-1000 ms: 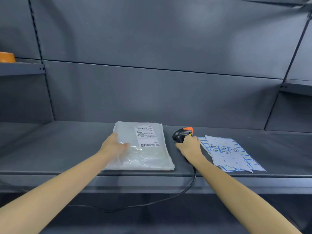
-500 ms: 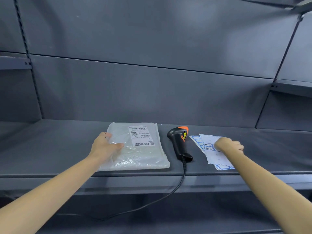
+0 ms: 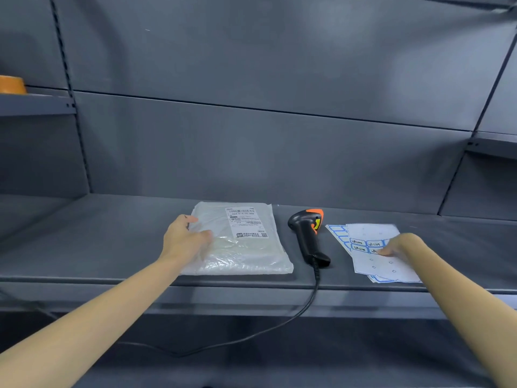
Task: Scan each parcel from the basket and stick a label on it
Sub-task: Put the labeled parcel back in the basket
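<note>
Head view: parcel (image 3: 240, 239) under left hand (image 3: 184, 242)

Dark grey metal shelving (image 3: 84, 247) — matte panels (image 3: 251, 149)

Scanner (image 3: 307, 238) between parcel (image 3: 240, 239), label sheets (image 3: 375, 253).

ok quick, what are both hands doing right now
left hand: open, resting flat on the parcel.
right hand: on the label sheet, fingertips at a label; cannot tell if it pinches one.
</note>
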Motion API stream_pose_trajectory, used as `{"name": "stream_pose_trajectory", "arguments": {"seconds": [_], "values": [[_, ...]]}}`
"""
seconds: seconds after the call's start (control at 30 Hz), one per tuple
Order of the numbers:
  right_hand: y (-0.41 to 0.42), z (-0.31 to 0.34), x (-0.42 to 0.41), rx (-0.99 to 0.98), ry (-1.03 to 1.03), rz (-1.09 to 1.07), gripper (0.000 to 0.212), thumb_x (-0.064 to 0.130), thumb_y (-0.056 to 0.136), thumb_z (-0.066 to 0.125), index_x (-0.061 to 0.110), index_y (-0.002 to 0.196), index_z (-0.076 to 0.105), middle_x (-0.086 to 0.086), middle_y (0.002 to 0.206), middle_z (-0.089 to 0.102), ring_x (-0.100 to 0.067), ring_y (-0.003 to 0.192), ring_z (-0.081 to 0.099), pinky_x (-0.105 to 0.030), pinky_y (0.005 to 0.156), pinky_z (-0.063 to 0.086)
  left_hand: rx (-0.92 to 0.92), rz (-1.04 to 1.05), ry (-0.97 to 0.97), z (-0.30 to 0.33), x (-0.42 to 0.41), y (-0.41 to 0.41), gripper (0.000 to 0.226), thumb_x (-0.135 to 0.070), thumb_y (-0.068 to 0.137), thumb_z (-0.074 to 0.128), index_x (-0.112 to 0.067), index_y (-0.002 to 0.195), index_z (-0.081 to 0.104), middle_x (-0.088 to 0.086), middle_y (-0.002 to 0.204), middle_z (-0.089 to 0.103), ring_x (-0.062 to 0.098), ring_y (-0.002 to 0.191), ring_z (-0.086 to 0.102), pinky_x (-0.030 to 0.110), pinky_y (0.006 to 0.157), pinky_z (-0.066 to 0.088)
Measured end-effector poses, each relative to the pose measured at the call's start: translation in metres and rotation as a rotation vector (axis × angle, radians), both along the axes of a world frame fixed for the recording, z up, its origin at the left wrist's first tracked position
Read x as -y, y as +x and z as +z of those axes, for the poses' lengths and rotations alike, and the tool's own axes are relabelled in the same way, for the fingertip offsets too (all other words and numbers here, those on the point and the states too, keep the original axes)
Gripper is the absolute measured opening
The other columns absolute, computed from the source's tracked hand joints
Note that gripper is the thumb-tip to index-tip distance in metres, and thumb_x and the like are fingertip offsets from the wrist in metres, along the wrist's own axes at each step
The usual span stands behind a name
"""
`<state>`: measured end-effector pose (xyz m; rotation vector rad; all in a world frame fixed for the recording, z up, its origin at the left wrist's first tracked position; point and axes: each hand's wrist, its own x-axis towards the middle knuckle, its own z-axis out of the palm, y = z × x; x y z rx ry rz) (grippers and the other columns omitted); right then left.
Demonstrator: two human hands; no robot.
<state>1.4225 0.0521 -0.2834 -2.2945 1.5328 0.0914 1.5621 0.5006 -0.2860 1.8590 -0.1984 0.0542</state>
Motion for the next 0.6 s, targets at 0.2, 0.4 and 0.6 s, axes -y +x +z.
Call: {"name": "stream_pose_trajectory", "arguments": {"seconds": [0.2, 0.4, 0.6], "values": [[-0.008, 0.059, -0.077, 0.792, 0.042, 0.077, 0.034, 0.003, 0.077, 0.072, -0.006, 0.108, 0.063, -0.017, 0.094, 0.062, -0.029, 0.083, 0.058, -0.035, 0.074, 0.045, 0.136, 0.073, -0.205, 0.021, 0.009, -0.007, 0.033, -0.013, 0.088, 0.064, -0.014, 0.12, 0.056, -0.003, 0.127, 0.055, 0.01, 0.111, 0.05, 0.026, 0.092, 0.037], [0.009, 0.095, -0.185, 1.197, 0.391, 0.448, 0.034, 0.008, 0.076, 0.078, 0.002, 0.106, 0.065, -0.01, 0.1, 0.073, -0.029, 0.089, 0.071, -0.043, 0.081, 0.057, -0.089, -0.195, -0.482, 0.044, 0.031, -0.026, 0.041, -0.032, 0.084, 0.072, -0.01, 0.116, 0.058, 0.005, 0.117, 0.064, 0.02, 0.104, 0.066, 0.032, 0.095, 0.051], [0.025, 0.08, -0.248, 1.225, 0.509, 0.559, 0.031, 0.009, 0.078, 0.078, 0.009, 0.104, 0.06, -0.009, 0.105, 0.071, -0.026, 0.092, 0.07, -0.041, 0.081, 0.058, -0.235, -0.401, -0.556, 0.054, 0.036, -0.036, 0.037, -0.029, 0.087, 0.068, -0.006, 0.115, 0.063, 0.012, 0.105, 0.073, 0.025, 0.091, 0.072, 0.031, 0.075, 0.056]]}}
